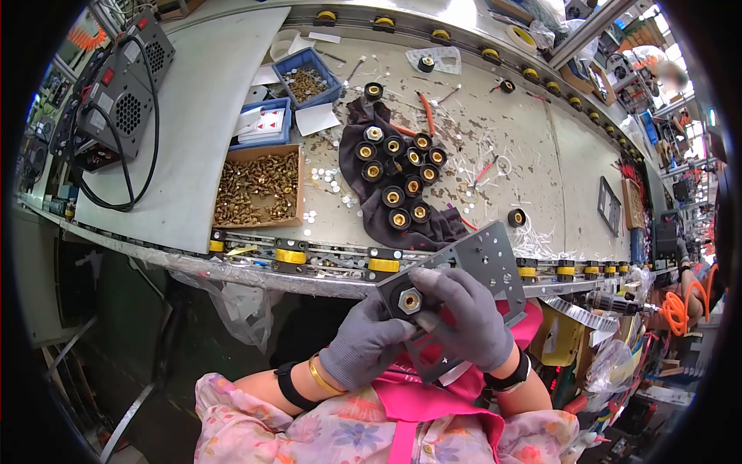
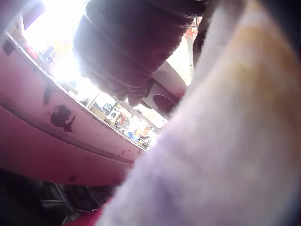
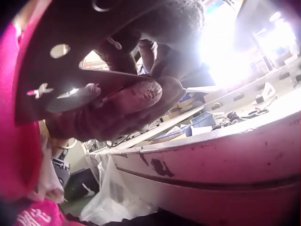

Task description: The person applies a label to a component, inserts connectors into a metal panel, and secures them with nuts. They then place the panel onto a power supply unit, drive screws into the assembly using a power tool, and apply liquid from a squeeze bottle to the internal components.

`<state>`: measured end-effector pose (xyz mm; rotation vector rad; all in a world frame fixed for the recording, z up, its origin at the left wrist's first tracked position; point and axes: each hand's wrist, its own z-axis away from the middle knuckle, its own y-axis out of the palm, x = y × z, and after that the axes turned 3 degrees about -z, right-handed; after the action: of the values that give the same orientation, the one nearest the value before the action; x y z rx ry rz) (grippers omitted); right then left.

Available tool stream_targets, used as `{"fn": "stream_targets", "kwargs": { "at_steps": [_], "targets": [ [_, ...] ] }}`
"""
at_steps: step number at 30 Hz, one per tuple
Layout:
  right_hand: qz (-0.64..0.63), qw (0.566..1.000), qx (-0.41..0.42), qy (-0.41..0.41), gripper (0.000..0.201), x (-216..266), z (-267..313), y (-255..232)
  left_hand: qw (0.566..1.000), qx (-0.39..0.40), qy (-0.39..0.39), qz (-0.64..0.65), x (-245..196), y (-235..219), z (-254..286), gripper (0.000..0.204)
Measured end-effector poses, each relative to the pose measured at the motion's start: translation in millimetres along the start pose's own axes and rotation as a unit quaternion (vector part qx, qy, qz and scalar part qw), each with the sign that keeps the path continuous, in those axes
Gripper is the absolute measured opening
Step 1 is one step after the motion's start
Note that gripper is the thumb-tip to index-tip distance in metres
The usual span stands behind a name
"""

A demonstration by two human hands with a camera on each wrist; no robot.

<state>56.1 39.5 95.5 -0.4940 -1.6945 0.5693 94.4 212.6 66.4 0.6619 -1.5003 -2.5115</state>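
- Head: L hand (image 1: 363,344) grips plate (image 1: 488,259) over worktop's (image 1: 576,166) near edge; R hand (image 1: 471,319) pinches cap (image 1: 396,300) at plate's L end.
- L wrist: hand blurred, can't tell grip.
- R wrist: both hands at plate, worktop edge behind.

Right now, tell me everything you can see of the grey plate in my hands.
The plate is dark grey, looks like flat sheet metal, and is pierced with small round holes and larger cutouts. It slants across the view by the bench edge. At its left end sits a black knob with a silvery hex nut. Your left hand grips that end; your right hand's fingertips hold the knob. Your hands hide part of it.
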Motion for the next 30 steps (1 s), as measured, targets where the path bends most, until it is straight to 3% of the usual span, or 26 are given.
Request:
{"fn": "stream_targets", "kwargs": {
  "at_steps": [7,10,14,30],
  "targets": [
    [0.004,1.000,-0.005,0.024,0.053,10.3,-0.4,-11.5,1.000,0.000,-0.003,0.015,-0.6,3.4,-0.6,0.056],
    [-0.011,0.998,-0.009,-0.065,0.048,3.5,-7.5,-12.3,1.000,0.001,-0.001,0.004,-0.9,3.2,-2.8,0.056],
    [0.009,0.997,-0.021,-0.074,0.045,-2.5,-6.0,-4.5,1.000,-0.008,0.009,-0.007,0.1,5.7,-4.4,0.054],
    [0.022,0.999,-0.022,0.008,0.036,-1.4,-6.4,2.5,1.000,-0.004,0.003,-0.002,0.3,0.3,-6.0,0.056]
  ]
}}
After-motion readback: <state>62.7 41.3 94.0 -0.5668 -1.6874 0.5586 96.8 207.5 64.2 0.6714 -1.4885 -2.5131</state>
